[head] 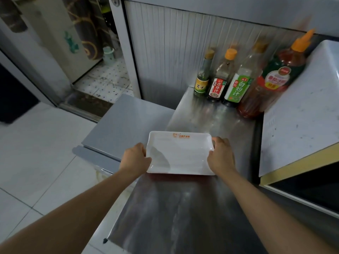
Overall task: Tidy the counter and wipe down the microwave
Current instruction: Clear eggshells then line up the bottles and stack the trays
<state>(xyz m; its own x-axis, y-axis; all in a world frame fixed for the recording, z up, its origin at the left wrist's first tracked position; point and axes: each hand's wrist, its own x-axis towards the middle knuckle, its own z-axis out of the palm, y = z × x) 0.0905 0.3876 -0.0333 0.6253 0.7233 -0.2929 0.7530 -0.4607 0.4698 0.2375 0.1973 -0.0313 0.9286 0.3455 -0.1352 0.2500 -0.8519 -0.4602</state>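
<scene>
Left hand: we grip the white rectangular tray by its left short side. Right hand: we grip its right short side. Tray: at the worktop left edge. Four sauce bottles: far edge, in a row. Microwave: right side, beside the bottles.

The green-label bottle reads 白灼汁.

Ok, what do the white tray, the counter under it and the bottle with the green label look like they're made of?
White tray: glossy, smooth, likely melamine or ceramic; printed orange logo.
Counter: brushed stainless steel, judging by its grey, streaky reflections.
Green-label bottle: clear, probably plastic, though glass is possible; dark liquid shows at its base.
</scene>
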